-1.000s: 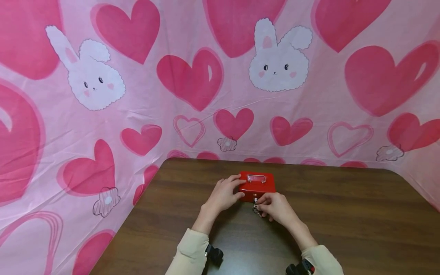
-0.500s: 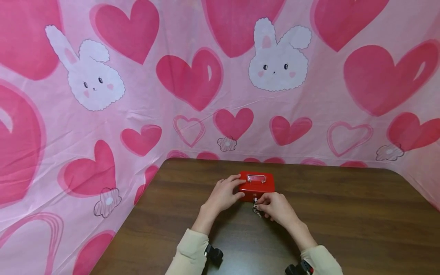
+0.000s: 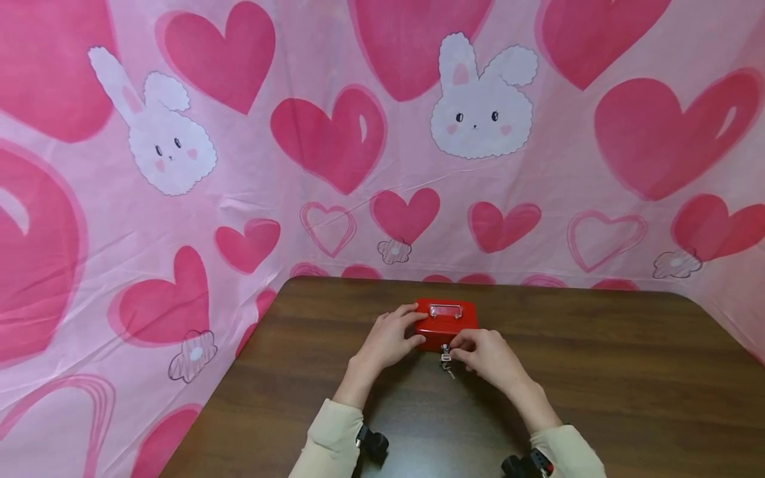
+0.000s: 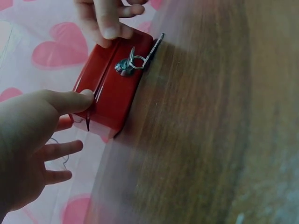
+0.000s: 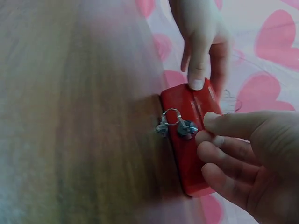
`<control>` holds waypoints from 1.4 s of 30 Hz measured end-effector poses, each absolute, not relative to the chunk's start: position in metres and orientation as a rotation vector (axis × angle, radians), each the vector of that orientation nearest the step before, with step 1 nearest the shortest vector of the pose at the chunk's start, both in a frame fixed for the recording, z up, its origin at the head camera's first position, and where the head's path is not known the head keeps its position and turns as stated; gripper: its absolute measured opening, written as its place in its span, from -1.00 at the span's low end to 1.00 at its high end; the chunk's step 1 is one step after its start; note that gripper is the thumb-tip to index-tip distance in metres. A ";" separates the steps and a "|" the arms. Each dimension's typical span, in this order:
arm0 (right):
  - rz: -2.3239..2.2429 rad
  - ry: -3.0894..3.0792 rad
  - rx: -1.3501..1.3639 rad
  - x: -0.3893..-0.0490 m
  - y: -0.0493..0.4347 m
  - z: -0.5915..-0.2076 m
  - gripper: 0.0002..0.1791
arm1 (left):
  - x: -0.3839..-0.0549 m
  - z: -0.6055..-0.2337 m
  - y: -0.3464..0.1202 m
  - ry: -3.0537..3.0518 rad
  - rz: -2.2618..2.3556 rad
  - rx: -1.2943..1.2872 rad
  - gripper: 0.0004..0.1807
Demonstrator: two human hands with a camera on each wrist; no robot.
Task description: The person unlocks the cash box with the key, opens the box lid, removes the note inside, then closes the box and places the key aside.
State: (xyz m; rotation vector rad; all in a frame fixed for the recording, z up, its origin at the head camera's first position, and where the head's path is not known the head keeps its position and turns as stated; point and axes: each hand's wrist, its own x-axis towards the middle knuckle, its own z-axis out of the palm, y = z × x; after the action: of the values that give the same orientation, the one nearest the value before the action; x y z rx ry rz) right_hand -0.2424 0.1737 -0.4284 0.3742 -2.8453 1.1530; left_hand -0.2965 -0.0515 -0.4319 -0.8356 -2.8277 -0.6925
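A small red metal cash box (image 3: pixel 439 325) with a folding handle (image 3: pixel 445 311) on its lid sits near the far side of the table. One key stands in the lock (image 4: pixel 124 68) on its front, and a second key (image 3: pixel 449 372) dangles from the same ring. My left hand (image 3: pixel 387 340) rests on the box's left end, thumb (image 4: pixel 77 101) against the lid's front edge, the other fingers extended. Just right of the lock is my right hand (image 3: pixel 489 358), off the keys, its fingers (image 5: pixel 226 156) loosely bent at the front of the box.
The brown wood-grain table (image 3: pixel 597 372) extends around the box. Behind it hangs a pink cloth (image 3: pixel 412 159) printed with hearts and rabbits. Each wrist wears a small black camera.
My right hand has let go of the key and moved slightly right and up. The key, now in full view, stays in the lock. My left hand keeps its place.
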 end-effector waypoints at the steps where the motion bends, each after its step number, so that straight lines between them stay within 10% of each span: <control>1: 1.145 -2.835 0.381 -0.243 0.174 -0.427 -0.89 | -0.297 -0.432 -0.051 -2.829 -0.685 -0.837 -0.43; 42: 1.084 -2.839 0.203 -0.252 0.226 -0.426 -0.56 | -0.299 -0.430 -0.065 -2.936 -0.823 -0.675 -0.44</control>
State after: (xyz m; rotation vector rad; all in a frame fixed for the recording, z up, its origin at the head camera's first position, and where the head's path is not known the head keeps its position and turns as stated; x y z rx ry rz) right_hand -0.2520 0.2256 -0.4265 0.2031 -2.8386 1.0839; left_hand -0.2986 -0.0648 -0.4304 -0.6753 -2.9360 -0.8228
